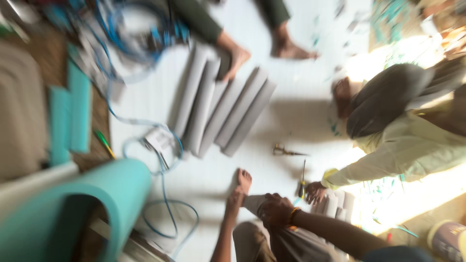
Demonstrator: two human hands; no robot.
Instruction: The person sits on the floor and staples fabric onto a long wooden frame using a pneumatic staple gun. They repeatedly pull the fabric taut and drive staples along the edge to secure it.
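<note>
Floor: white sheet fills the frame's centre.
Teal roll: lower left, lying on its side.
Grey tubes: fanned side by side, upper centre.
Right hand: bottom centre, grip closed on a pale grey tube at the knee.
Left hand: resting by the foot; blur hides the grip.
Scissors: centre right, on the floor.
</note>
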